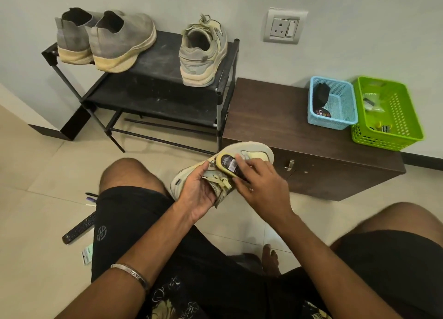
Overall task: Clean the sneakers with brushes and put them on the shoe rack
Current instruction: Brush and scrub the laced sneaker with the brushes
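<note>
Pale sneaker [254, 152] is gripped by left hand [200, 189] | black brush [230, 166] is held against it by right hand [261, 187] | three shoes are seen on shoe rack [165, 52]

One head-worn wide-angle view looks forward and down from a seated person, close over the lap and hands, with the shoe rack [153, 79] far against the wall [359, 12].

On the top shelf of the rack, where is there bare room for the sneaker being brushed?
Bare patch on the shoe rack top shelf between the grey pair and the single laced sneaker. Both shelf ends are taken. The lower shelf looks bare too.
</note>
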